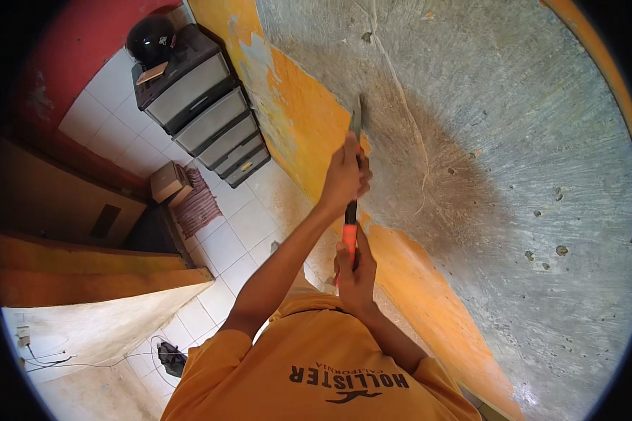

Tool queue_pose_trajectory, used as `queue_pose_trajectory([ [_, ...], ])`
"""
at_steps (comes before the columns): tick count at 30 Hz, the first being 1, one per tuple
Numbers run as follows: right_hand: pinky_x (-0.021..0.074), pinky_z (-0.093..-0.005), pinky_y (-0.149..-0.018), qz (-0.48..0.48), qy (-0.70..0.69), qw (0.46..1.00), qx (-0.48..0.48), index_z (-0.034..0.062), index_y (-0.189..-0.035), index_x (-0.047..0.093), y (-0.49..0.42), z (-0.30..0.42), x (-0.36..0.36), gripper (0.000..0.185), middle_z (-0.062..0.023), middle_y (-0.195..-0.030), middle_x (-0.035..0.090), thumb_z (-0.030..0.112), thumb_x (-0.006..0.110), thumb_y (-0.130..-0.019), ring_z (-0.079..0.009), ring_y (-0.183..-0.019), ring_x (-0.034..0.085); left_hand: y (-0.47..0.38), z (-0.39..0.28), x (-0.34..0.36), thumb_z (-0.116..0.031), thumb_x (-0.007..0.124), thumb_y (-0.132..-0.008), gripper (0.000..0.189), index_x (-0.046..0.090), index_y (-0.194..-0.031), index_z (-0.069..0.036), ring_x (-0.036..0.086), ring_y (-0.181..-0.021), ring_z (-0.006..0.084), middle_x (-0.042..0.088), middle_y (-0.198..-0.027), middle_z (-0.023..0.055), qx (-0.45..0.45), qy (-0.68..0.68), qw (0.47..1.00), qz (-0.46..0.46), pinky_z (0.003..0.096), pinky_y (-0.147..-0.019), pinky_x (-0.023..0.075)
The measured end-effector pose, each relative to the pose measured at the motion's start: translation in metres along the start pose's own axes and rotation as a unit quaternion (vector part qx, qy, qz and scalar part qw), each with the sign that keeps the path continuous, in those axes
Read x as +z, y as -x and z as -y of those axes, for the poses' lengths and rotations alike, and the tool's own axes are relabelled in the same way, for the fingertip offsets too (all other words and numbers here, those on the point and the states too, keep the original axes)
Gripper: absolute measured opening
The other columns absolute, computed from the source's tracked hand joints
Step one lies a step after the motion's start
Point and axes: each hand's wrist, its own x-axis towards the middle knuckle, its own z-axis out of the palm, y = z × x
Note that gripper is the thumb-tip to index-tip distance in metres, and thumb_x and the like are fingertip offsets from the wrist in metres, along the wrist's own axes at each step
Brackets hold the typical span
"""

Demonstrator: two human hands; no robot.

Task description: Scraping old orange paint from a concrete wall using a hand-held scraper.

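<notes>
A long-handled scraper [351, 210] with a black shaft and orange-red grip runs up the middle of the view. My left hand [343, 173] closes round its upper part, just below the metal blade. Lower down, my right hand [357, 271] grips the orange-red end of the handle. The blade [356, 118] meets the wall where orange paint [300, 84] borders bare grey plaster [479, 131]. Flaked paint edges and a long crack show on the wall. Whether the blade's tip is pressed flat cannot be told.
A drawer cabinet [195, 100] stands near the wall at upper left, with a black helmet [150, 40] on top. A cardboard box [167, 181] and a reddish mat [197, 202] lie on the tiled floor. A thin cable [102, 364] and a black bag-like object [171, 360] are at lower left.
</notes>
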Motion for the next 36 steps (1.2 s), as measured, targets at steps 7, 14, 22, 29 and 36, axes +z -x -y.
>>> queue_pose_trajectory([
  [7, 0.0450, -0.0333, -0.052, -0.011, 0.190, 0.980, -0.065, -0.0025, -0.152, 0.035, 0.047, -0.042, -0.054, 0.063, -0.0067, -0.066, 0.050, 0.006, 0.059, -0.094, -0.0152, -0.054, 0.050, 0.058, 0.060, 0.014, -0.055, 0.040, -0.106, 0.046, 0.043, -0.095, -0.011, 0.037, -0.047, 0.0087, 0.043, -0.071, 0.0005, -0.028, 0.047, 0.997, 0.056, 0.0246, -0.039, 0.0310],
  [14, 0.0431, -0.0296, -0.054, -0.035, 0.281, 0.944, -0.168, -0.0034, -0.154, 0.032, 0.053, -0.024, -0.076, 0.068, -0.0076, -0.080, 0.055, 0.003, 0.059, -0.092, -0.0134, -0.060, 0.050, 0.047, 0.054, 0.016, -0.050, 0.036, -0.109, 0.043, 0.049, -0.111, -0.008, 0.036, -0.052, 0.0057, 0.038, -0.071, -0.0037, -0.043, 0.245, 0.964, 0.088, 0.0209, -0.045, 0.0339],
  [22, 0.0389, -0.0258, -0.055, 0.057, 0.078, 0.995, 0.002, -0.0036, -0.159, 0.019, 0.052, -0.023, -0.072, 0.070, -0.0065, -0.079, 0.054, 0.003, 0.049, -0.096, -0.0106, -0.059, 0.046, 0.046, 0.057, 0.022, -0.052, 0.033, -0.109, 0.048, 0.054, -0.109, -0.009, 0.024, -0.046, 0.0031, 0.029, -0.064, -0.0075, -0.100, 0.257, 0.950, 0.145, 0.0189, -0.037, 0.0218],
  [29, 0.0380, -0.0270, -0.050, 0.029, 0.152, 0.985, -0.080, -0.0044, -0.154, 0.033, 0.034, -0.007, -0.038, 0.064, -0.0111, -0.082, 0.057, -0.007, 0.046, -0.091, -0.0116, -0.055, 0.045, 0.025, 0.032, 0.010, -0.057, 0.036, -0.106, 0.048, 0.051, -0.095, -0.013, 0.020, -0.044, 0.0026, 0.027, -0.061, -0.0085, -0.116, 0.253, 0.952, 0.129, 0.0193, -0.034, 0.0174],
  [36, 0.0352, -0.0277, -0.051, 0.019, 0.229, 0.968, -0.099, 0.0067, -0.145, 0.054, 0.041, 0.005, -0.018, 0.057, -0.0069, -0.071, 0.046, -0.005, 0.050, -0.089, -0.0126, -0.052, 0.042, 0.038, 0.037, -0.001, -0.062, 0.039, -0.103, 0.050, 0.049, -0.091, -0.014, 0.019, -0.043, 0.0021, 0.027, -0.060, -0.0090, -0.167, 0.248, 0.935, 0.190, 0.0190, -0.033, 0.0157],
])
